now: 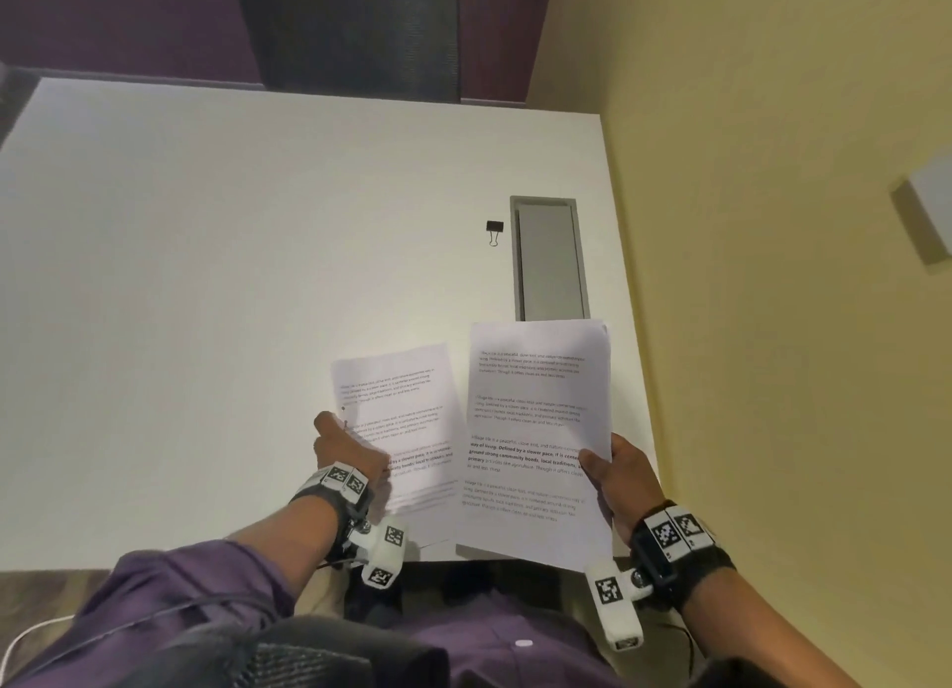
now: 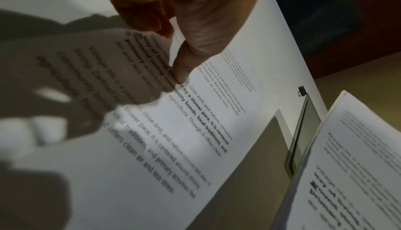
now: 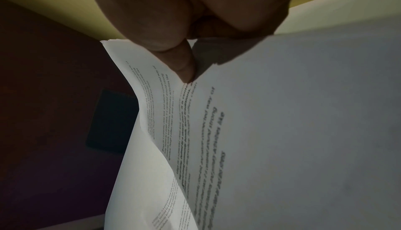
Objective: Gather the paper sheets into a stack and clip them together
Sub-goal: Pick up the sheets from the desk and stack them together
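Two batches of printed paper sheets lie near the white table's (image 1: 206,275) front edge. My right hand (image 1: 613,473) grips the right sheets (image 1: 536,419) at their right edge, thumb on top, lifting them off the table; the right wrist view shows the thumb (image 3: 182,68) pressing into these sheets (image 3: 282,130). My left hand (image 1: 345,453) pinches the left edge of the left sheets (image 1: 402,404), which lie on the table; in the left wrist view its thumb (image 2: 184,68) presses on the page (image 2: 173,130). A black binder clip (image 1: 494,231) sits further back on the table, small in the left wrist view as the binder clip (image 2: 301,90).
A grey recessed cable hatch (image 1: 551,260) is set into the table right of the clip, partly behind the right sheets. A yellow wall (image 1: 772,224) runs close along the table's right edge. A dark chair back (image 1: 350,28) stands beyond the far edge.
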Demonstrator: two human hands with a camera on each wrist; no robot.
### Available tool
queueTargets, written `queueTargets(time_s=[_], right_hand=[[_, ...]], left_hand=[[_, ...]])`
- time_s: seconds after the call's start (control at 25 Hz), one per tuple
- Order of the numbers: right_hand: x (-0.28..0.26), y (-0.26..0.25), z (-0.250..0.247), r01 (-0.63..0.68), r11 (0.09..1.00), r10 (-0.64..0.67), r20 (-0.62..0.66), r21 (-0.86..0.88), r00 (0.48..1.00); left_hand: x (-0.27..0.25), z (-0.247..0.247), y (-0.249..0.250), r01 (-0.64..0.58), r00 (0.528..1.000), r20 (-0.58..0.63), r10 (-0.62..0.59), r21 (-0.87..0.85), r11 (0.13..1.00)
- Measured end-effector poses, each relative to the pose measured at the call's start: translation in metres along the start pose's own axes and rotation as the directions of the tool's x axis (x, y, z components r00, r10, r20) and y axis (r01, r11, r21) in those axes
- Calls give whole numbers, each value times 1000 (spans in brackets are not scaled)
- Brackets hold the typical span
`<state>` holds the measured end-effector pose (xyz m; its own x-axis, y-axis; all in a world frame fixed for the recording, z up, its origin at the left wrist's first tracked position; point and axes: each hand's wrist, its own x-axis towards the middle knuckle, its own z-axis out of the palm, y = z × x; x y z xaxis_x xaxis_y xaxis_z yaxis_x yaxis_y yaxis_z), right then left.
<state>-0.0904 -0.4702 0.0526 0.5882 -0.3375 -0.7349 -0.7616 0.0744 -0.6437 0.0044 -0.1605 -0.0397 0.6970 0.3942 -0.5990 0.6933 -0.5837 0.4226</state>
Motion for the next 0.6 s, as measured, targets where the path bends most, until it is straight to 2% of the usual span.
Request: queueTargets(time_s=[0.12, 0.24, 0.44, 0.52, 0.6], right_hand=[[7, -8, 0, 14, 1000, -14, 29, -5, 999], [16, -16, 2, 32, 1000, -31, 50, 0, 998], [32, -32, 22, 101, 995, -99, 74, -26, 992], [37, -38, 38, 129, 991, -127, 119, -16, 985], [39, -44, 55, 138, 990, -139, 170, 21, 976]], left_hand=[[6, -9, -8, -24, 999, 32, 23, 34, 999], [4, -30, -8, -158, 987, 3, 158, 15, 987], [-11, -100, -1, -309, 944, -195, 265, -252, 917], [-19, -134, -4, -327, 932, -272, 238, -353, 876], [-27, -161, -10, -323, 934, -298, 198, -466, 824]])
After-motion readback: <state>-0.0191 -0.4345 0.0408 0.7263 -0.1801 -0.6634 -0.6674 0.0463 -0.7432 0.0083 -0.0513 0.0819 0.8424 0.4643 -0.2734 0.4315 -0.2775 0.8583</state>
